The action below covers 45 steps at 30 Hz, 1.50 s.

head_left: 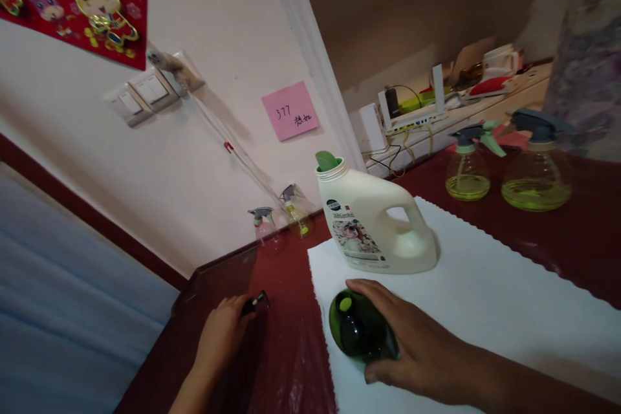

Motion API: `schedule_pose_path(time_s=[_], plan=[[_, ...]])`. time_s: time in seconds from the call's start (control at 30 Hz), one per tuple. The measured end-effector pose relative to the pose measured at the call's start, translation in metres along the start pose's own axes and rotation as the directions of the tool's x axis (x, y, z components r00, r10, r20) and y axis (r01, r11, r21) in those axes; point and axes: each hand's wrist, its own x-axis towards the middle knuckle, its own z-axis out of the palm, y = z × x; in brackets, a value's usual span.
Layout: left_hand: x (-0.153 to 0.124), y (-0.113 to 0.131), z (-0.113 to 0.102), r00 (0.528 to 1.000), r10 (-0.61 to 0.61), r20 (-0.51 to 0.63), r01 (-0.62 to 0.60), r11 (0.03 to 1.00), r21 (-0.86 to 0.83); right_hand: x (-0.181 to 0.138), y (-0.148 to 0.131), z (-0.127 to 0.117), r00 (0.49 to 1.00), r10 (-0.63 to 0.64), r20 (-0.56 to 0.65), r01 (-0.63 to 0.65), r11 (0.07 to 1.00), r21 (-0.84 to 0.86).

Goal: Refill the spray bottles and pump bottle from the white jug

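My right hand (412, 346) is wrapped round a dark green, round glossy bottle (356, 330), whose open neck faces up toward me. The bottle is over the white sheet (485, 297), near its left edge. Further left, above the dark red tabletop (286, 336), my left hand (226, 330) is closed on a small black nozzle-like piece (256, 303); most of it is hidden in the fingers. Just beyond the green bottle stands a cream jug (373, 220) with a handle, a floral label and a green piece in its uncapped mouth.
Clear spray bottles with yellow liquid (468, 174) (536, 181) stand at the right. Two smaller spray bottles (263, 226) (297, 213) are by the wall. A white router (412, 113) with cables sits on the shelf behind. A blue curtain (72, 310) hangs at the left.
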Motion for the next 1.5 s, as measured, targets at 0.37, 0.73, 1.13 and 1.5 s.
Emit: schedule_pose_path(time_s=[0.37, 0.73, 1.13, 1.5], plan=[[-0.025, 0.15, -0.068, 0.887, -0.332, -0.32, -0.304, 0.101, -0.947, -0.001, -0.002, -0.002, 1.0, -0.005, 0.0, 0.005, 1.0, -0.009], [-0.022, 0.219, -0.044, 0.901, -0.252, -0.354, -0.371, -0.024, -0.928, 0.001, 0.005, -0.002, 0.994, -0.098, -0.043, 0.099, 0.995, 0.008], [-0.044, 0.199, 0.029, 0.979, -0.201, -0.035, -0.034, 0.009, -0.999, 0.002, 0.003, -0.004, 0.99, -0.128, -0.05, 0.129, 0.992, 0.007], [-0.047, 0.198, 0.031, 0.994, -0.104, -0.022, -0.012, 0.096, -0.995, 0.003, 0.004, -0.003, 0.988, -0.141, -0.06, 0.141, 0.99, -0.002]])
